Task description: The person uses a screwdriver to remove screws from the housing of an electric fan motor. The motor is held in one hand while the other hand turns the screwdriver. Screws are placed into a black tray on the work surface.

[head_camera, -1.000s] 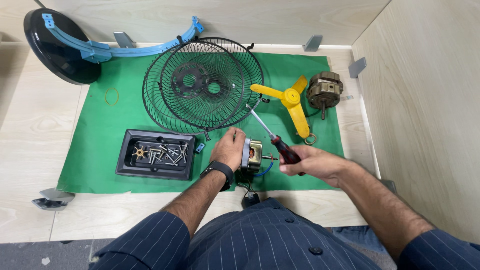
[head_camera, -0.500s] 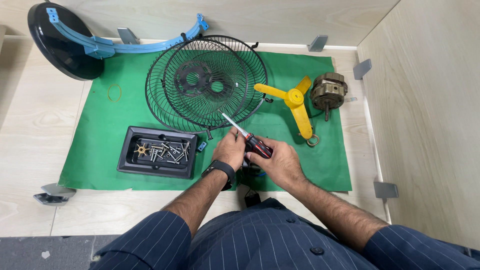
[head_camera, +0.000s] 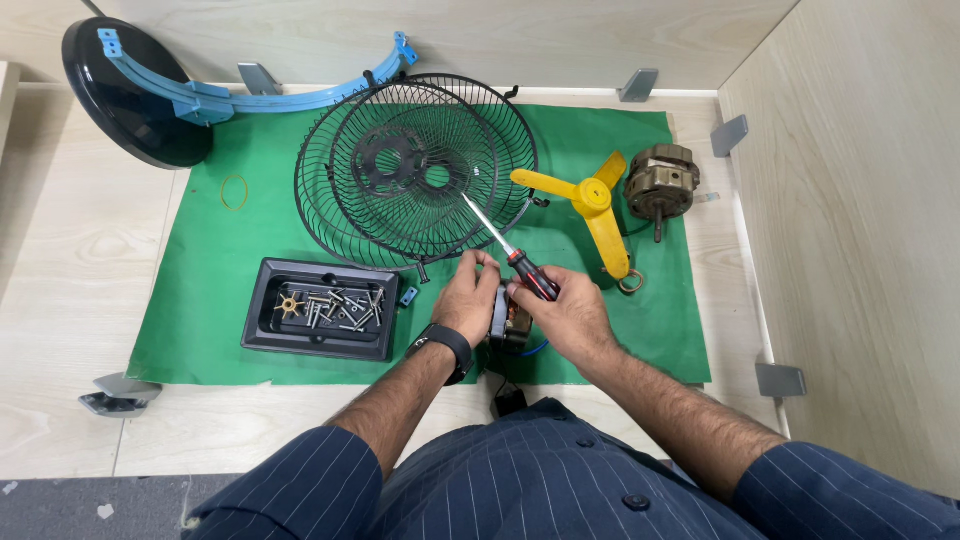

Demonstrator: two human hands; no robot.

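Both hands at the front of the green mat (head_camera: 200,330), working a small motor part (head_camera: 510,325). Left hand (head_camera: 470,300) curled snug around that part, pinning it to the mat. Right hand (head_camera: 565,315) wrapped shut on the screwdriver (head_camera: 505,252), red-and-black handle in the fist, shaft angled up and away over the grilles (head_camera: 420,170), tip off the work. Best handled by turning the tip down onto the part, seating it square before any twist, and keeping the left grip firm so nothing spins. Tight quarters on the far side: grille rim just beyond the knuckles, yellow blade (head_camera: 595,205) near the right hand, motor (head_camera: 660,182) past it. Screw tray (head_camera: 322,310) just left of the wrist, within easy reach. Mat edge close under the forearms; wall panel well off to the right. Open room mostly toward the body and right front corner of the mat.
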